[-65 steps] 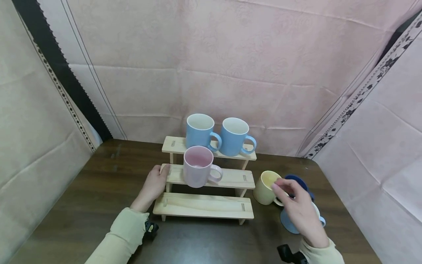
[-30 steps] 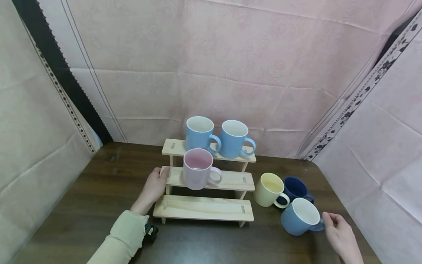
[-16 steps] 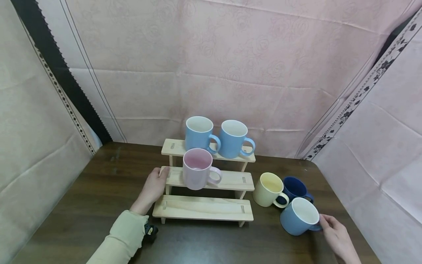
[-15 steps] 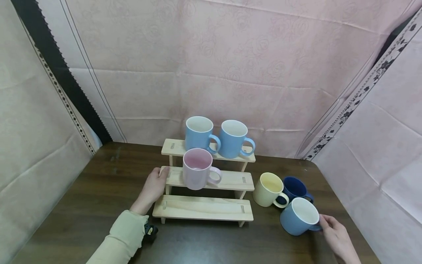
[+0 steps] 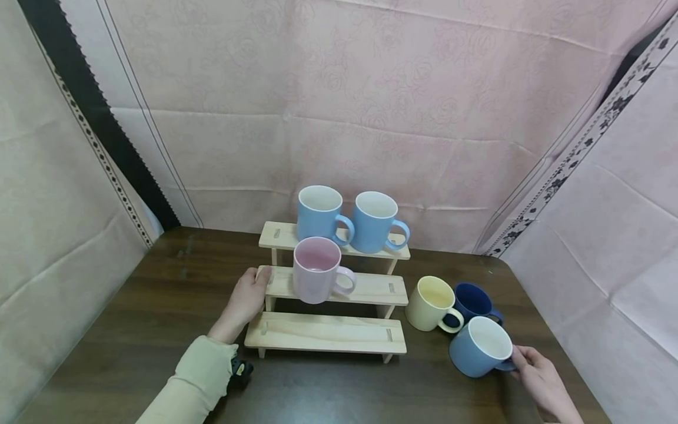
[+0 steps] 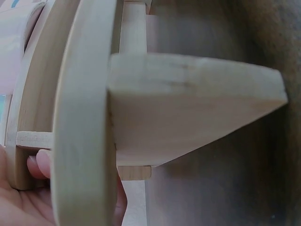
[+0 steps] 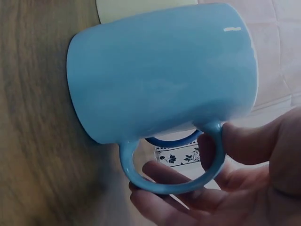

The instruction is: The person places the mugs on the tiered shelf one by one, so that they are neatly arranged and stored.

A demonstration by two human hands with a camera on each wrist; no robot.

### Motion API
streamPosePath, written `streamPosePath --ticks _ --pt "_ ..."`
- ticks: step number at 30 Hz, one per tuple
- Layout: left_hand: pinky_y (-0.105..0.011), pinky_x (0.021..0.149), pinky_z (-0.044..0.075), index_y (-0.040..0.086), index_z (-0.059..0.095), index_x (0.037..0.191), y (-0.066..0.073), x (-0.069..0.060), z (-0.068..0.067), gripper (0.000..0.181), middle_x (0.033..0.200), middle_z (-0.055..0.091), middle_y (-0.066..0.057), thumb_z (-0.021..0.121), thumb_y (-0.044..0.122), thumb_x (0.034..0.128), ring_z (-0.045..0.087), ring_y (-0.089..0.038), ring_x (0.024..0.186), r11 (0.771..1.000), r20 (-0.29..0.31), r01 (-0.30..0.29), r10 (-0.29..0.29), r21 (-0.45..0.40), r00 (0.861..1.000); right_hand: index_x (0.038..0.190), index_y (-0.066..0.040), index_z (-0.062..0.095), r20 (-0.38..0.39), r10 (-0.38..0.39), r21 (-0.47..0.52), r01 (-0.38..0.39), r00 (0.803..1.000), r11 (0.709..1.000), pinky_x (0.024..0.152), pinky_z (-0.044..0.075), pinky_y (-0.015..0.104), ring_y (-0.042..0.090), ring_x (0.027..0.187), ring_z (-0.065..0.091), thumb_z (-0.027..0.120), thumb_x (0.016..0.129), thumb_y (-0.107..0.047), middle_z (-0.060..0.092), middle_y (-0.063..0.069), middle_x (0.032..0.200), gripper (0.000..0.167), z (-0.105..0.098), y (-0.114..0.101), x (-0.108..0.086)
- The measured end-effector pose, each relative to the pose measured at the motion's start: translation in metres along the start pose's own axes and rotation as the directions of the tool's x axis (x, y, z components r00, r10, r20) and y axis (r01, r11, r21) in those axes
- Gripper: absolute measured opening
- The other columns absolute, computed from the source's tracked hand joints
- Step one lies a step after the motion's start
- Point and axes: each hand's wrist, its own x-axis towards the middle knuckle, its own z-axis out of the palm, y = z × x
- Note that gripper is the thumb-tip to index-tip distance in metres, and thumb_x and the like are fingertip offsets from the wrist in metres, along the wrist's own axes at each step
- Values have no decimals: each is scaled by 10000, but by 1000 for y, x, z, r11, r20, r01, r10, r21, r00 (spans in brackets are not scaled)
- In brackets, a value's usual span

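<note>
The left hand (image 5: 241, 303) curls its fingers round the left end of the middle tier of a wooden rack (image 5: 328, 333). A lilac mug (image 5: 313, 277) stands on that tier; behind it, two light-blue mugs (image 5: 318, 221) (image 5: 372, 227) share the top one. Rightward on the counter (image 5: 318, 391) stand a yellow mug (image 5: 426, 311), a blue mug (image 5: 471, 352) and, behind that, a navy mug (image 5: 473, 300). The right hand (image 5: 544, 380) grips the blue mug's handle.

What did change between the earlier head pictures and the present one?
The right hand moved rightward and toward the person, from over the yellow mug to the near light blue mug, and now grips its handle. The left hand still holds the rack; nothing else visibly moved.
</note>
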Motion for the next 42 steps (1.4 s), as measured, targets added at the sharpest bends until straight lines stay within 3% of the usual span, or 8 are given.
streamPosePath --ticks 3,7,11,16,24,31,38,42 --pt "-310 499 386 -51 475 1125 1 0 0 462 646 459 -60 335 385 1063 453 -162 511 1000 1 -4 4 -9 1000 1288 170 413 21 -1 49 0 1000 999 734 480 230 30 844 540 352 1059 -328 592 76 1036 552 -1 3 -1" --pt "-308 495 390 -44 476 1120 2 -1 -1 463 629 459 -57 330 392 1063 453 -161 492 1000 -2 1 -1 1 1000 1328 181 365 64 -9 131 0 998 991 814 495 226 -56 889 546 346 1064 -309 531 233 1229 557 0 6 -1" --pt "-353 620 437 -64 482 1148 4 -2 -1 470 795 532 -134 326 372 1066 535 -232 682 999 -11 -5 5 36 1000 1339 191 338 93 -11 174 -5 996 985 857 497 255 -66 919 545 326 1071 -263 387 345 1360 528 0 9 -1" --pt "-463 818 426 -91 477 1185 3 -3 -1 489 1042 558 -233 329 359 1067 526 -329 958 998 -14 -15 15 54 1000 1263 188 402 94 -13 188 -5 996 982 864 501 272 -48 927 553 336 1068 -183 411 325 1329 425 1 12 -1" --pt "-507 880 417 -112 467 1226 2 -2 -1 510 1106 561 -274 333 353 1066 530 -370 1041 998 -20 -23 24 58 1000 1216 169 438 100 -3 200 -17 995 980 872 503 294 23 985 579 328 1072 -196 397 335 1343 407 2 12 -1" --pt "-552 937 395 -115 460 1268 4 -3 -1 563 1187 549 -299 317 390 1064 507 -407 1142 998 -5 -18 19 58 1000 1251 223 409 114 11 178 -31 993 984 854 518 341 225 1055 603 336 1077 -251 418 394 1304 510 3 10 -5" --pt "-542 948 393 -104 450 1283 3 -1 0 564 1193 550 -287 309 395 1062 504 -395 1152 999 -5 -20 20 49 1000 1199 206 479 129 57 291 -92 990 952 852 520 358 181 997 633 416 1061 -258 614 213 1143 488 4 12 -11" --pt "-550 951 389 -108 445 1284 3 -1 -1 568 1197 546 -295 304 395 1063 499 -407 1161 998 -1 -21 21 54 1000 1174 213 478 148 64 328 -110 987 938 862 516 373 209 1014 630 428 1058 -252 623 211 1132 481 6 14 -14"
